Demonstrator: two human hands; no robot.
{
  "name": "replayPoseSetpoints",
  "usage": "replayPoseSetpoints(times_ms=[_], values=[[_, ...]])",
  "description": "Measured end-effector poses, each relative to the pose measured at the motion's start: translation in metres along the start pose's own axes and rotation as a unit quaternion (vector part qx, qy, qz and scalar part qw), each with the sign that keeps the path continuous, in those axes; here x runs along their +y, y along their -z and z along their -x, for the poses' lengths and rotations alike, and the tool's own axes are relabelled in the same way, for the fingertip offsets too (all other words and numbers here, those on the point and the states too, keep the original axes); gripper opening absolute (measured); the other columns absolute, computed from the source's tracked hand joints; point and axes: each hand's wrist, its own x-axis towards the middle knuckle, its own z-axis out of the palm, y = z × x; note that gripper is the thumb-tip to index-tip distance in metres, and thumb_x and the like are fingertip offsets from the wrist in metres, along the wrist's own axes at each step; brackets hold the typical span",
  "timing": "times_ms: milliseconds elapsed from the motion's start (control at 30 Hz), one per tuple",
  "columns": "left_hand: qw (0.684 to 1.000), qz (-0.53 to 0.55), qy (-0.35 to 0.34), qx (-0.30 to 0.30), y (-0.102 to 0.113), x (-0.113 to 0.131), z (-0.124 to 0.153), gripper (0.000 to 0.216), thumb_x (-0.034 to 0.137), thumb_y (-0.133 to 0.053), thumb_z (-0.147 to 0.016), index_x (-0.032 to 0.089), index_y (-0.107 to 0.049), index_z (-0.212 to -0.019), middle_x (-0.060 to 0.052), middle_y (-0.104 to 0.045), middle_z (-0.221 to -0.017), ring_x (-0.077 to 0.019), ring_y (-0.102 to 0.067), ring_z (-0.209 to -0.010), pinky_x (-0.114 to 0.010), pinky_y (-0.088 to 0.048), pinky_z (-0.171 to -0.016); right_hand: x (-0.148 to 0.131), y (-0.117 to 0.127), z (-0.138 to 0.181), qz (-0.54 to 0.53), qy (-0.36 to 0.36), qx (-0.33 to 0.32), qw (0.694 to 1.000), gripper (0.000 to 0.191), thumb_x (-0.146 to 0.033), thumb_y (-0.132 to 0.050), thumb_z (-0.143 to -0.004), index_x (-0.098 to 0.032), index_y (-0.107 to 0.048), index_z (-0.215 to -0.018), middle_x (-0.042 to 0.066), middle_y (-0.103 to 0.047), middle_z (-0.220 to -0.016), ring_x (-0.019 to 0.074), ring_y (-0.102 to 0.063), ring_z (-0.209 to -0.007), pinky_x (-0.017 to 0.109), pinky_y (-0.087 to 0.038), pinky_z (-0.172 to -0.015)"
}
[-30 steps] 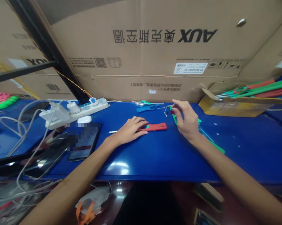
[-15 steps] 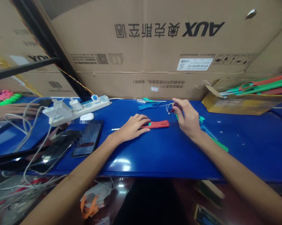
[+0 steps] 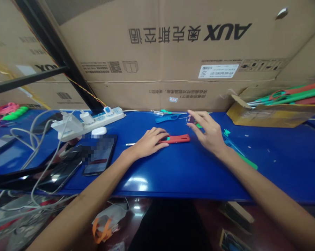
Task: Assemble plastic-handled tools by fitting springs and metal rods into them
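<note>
My left hand (image 3: 149,141) lies flat on the left end of a red plastic handle piece (image 3: 177,139) on the blue table (image 3: 173,170), fingers pressed down on it. A thin metal rod (image 3: 129,144) sticks out from under that hand to the left. My right hand (image 3: 207,130) hovers just right of the red piece, thumb and forefinger pinched on a small dark part with a thin white wire (image 3: 190,120). Green strips (image 3: 238,153) lie under my right wrist.
A blue handle piece (image 3: 166,118) and a small screwdriver (image 3: 167,112) lie near the cardboard wall. A power strip with chargers (image 3: 89,120), an earbud case (image 3: 99,130), phones (image 3: 99,155) and cables are on the left. A cardboard box of coloured strips (image 3: 272,108) stands right.
My right hand has drifted slightly down and left toward the red piece with its small part. A person's hand seen at the far left half a second ago is gone. My left hand stays.
</note>
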Motion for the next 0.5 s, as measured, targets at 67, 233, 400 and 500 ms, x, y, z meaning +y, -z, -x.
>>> replayPoseSetpoints(times_ms=[67,233,400,500], values=[[1.000,-0.005,0.000,0.002,-0.0002,0.0001,0.0001,0.050,0.054,-0.041,-0.107,0.022,-0.056,-0.142,-0.010,-0.058,-0.141,-0.0272,-0.051,-0.124,-0.041,-0.040,-0.101,0.0002,-0.0013,-0.0004,-0.025,-0.012,-0.018,0.999,0.055,-0.018,-0.054,-0.102,-0.032,-0.046,-0.154,0.009,-0.068,-0.121,0.0217,-0.069,-0.101,0.040,-0.057,-0.092],[1.000,-0.006,-0.005,0.003,-0.0004,0.0009,0.0002,0.049,0.054,-0.041,-0.107,0.023,-0.055,-0.143,-0.009,-0.058,-0.141,-0.0270,-0.052,-0.124,-0.041,-0.041,-0.100,0.0019,0.0000,-0.0022,-0.026,-0.036,-0.009,0.999,0.051,-0.019,-0.058,-0.100,-0.032,-0.052,-0.149,0.006,-0.070,-0.105,0.0217,-0.068,-0.091,0.040,-0.058,-0.085],[1.000,0.002,0.001,0.002,0.0003,0.0021,-0.0004,0.049,0.053,-0.044,-0.106,0.022,-0.056,-0.143,-0.010,-0.058,-0.140,-0.0271,-0.052,-0.123,-0.041,-0.042,-0.100,0.0008,0.0047,-0.0038,-0.061,-0.054,-0.012,0.997,0.049,-0.024,-0.063,-0.098,-0.032,-0.056,-0.145,0.007,-0.073,-0.112,0.0217,-0.069,-0.094,0.041,-0.058,-0.086],[1.000,0.005,-0.001,0.003,0.0007,0.0022,-0.0004,0.049,0.053,-0.043,-0.106,0.022,-0.057,-0.142,-0.010,-0.058,-0.140,-0.0270,-0.052,-0.123,-0.041,-0.041,-0.101,-0.0012,0.0052,-0.0046,-0.096,-0.089,0.003,0.991,0.039,-0.024,-0.050,-0.104,-0.031,-0.061,-0.141,0.008,-0.072,-0.124,0.0203,-0.070,-0.096,0.042,-0.058,-0.088]])
